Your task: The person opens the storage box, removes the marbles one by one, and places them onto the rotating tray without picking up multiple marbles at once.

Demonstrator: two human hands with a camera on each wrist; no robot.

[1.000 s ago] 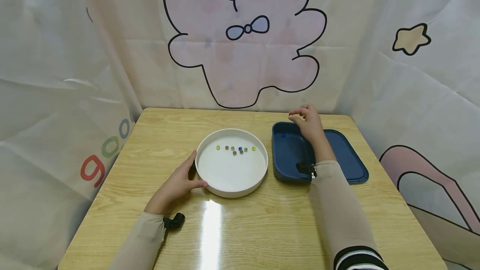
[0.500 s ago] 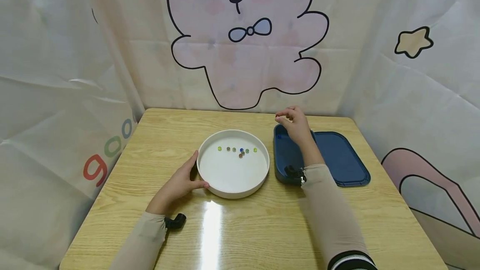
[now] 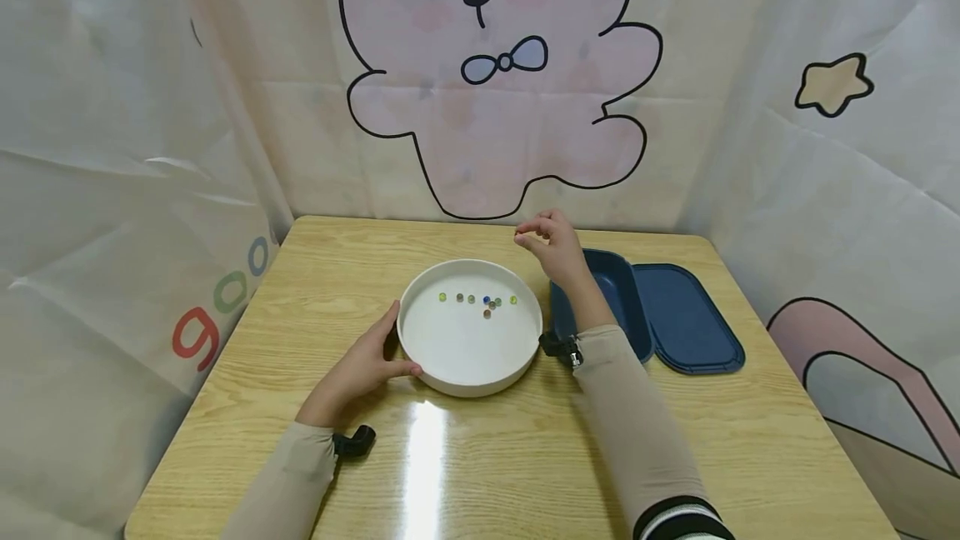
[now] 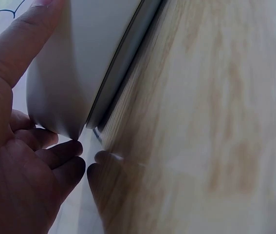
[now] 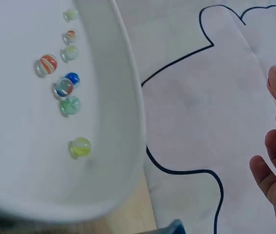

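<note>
A round white tray [image 3: 467,350] with a raised rim stands on the table. Several glass marbles [image 5: 48,64] in yellow, green, blue and orange-striped glass lie on its floor, toward the far side. My left hand [image 3: 366,367] holds the tray's left edge, the thumb [image 4: 23,41] and curled fingers [image 4: 62,153] around the outer wall. Beyond the tray's far right rim my right hand [image 3: 557,247] is raised, pinching a small reddish marble [image 3: 517,232] between thumb and fingertips. In the right wrist view that marble cannot be made out.
Right of the tray is a dark blue rectangular box [image 3: 624,298], partly behind my right forearm. Its matching flat lid [image 3: 693,323] lies beside it. A printed fabric backdrop [image 3: 480,148] rises at the table's [image 3: 345,273] far edge.
My right hand has moved left from over the blue box toward the tray, still pinching the marble. A brown marble in the tray has rolled rightward and nearer. My left hand stays on the tray.
</note>
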